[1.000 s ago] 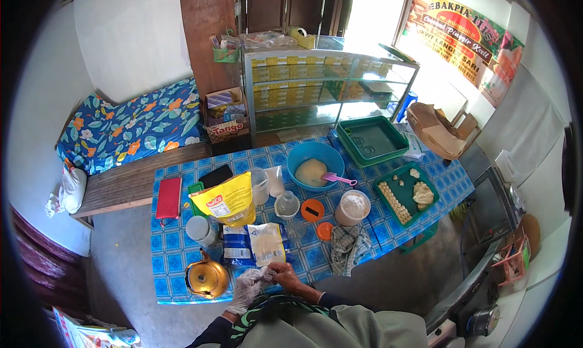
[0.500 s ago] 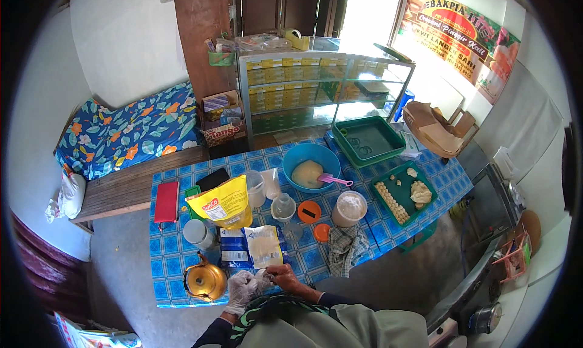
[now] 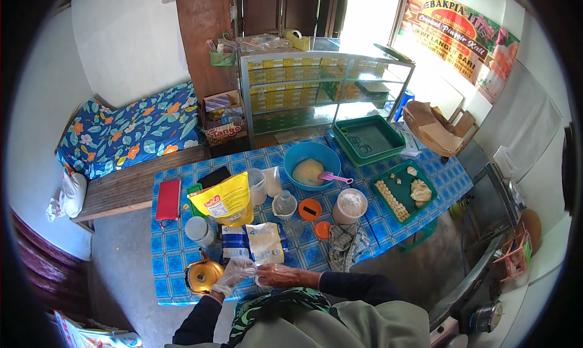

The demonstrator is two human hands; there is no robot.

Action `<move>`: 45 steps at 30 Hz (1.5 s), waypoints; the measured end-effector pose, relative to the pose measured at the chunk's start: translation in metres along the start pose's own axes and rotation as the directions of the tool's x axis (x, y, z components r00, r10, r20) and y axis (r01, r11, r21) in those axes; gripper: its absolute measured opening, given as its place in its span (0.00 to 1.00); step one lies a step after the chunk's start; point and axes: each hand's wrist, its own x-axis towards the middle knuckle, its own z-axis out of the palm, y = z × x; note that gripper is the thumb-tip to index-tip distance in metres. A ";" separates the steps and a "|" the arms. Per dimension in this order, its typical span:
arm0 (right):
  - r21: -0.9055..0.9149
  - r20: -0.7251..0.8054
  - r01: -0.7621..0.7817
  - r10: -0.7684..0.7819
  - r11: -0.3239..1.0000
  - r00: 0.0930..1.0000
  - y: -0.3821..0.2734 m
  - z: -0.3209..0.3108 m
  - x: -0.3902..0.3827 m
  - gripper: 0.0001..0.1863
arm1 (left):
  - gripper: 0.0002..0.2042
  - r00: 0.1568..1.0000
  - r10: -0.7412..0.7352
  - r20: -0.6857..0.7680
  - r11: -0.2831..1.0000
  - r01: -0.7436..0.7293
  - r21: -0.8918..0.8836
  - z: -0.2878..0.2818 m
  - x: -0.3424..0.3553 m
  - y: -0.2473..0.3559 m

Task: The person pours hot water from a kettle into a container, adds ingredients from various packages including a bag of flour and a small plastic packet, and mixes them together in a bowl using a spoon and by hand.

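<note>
My left hand [image 3: 235, 271], in a thin clear plastic glove, is closed on loose clear plastic that looks like a second glove. My right hand [image 3: 280, 276] reaches in from the right with its fingers stretched toward the left hand. Clear plastic shows about its fingertips, but how far it covers the hand I cannot tell. Both hands are at the table's near edge. Just beyond them lie blue-and-white packets [image 3: 266, 242], and a gold kettle [image 3: 204, 276] stands left of my left hand.
A yellow pouch [image 3: 228, 199], a tub of white powder [image 3: 350, 205] and a checked cloth [image 3: 347, 248] are on the blue tablecloth. Farther off are a blue bowl of dough [image 3: 312, 160], a green tray of dough balls [image 3: 404, 193] and stacked green trays [image 3: 369, 140].
My right hand has gone from a pinch to stretched fingers, with its forearm farther into view. My left hand has shifted slightly left and away from me, beside the kettle.
</note>
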 end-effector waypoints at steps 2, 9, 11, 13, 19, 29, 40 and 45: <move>-0.050 -0.010 0.052 -0.052 0.997 0.999 0.001 0.000 0.005 0.06 | 0.07 0.999 0.051 0.016 0.993 -0.049 -0.112 -0.002 0.011 -0.010; 0.077 -0.053 -0.007 0.011 0.997 0.999 -0.004 0.003 0.012 0.03 | 0.11 0.974 0.054 0.219 0.934 0.028 -0.357 -0.013 0.028 -0.037; 0.200 -0.190 -0.048 0.087 0.979 0.978 0.000 0.016 0.001 0.03 | 0.11 0.982 0.027 0.189 0.923 0.048 -0.383 -0.003 0.021 -0.031; 0.247 -0.266 -0.203 0.268 0.947 0.926 0.008 0.036 -0.018 0.04 | 0.13 0.982 -0.070 0.176 0.943 0.123 -0.310 0.007 0.014 -0.014; 0.602 -0.383 -0.339 0.634 0.723 0.672 -0.012 0.048 -0.003 0.03 | 0.19 0.985 0.123 -0.124 0.992 -0.119 0.044 0.032 -0.032 0.046; 0.559 -0.324 -0.356 0.592 0.749 0.738 -0.011 0.011 0.006 0.06 | 0.16 0.921 0.239 -0.306 0.966 -0.194 0.169 0.049 -0.035 0.012; -0.115 -0.300 -0.836 0.783 0.537 0.544 -0.001 -0.038 -0.065 0.15 | 0.08 0.909 0.087 -0.408 0.966 -0.178 -0.189 0.057 -0.040 0.009; 0.241 -0.440 -0.524 0.573 0.817 0.691 -0.015 -0.017 -0.019 0.15 | 0.08 0.937 0.065 -0.343 0.990 -0.104 -0.097 0.055 -0.038 0.037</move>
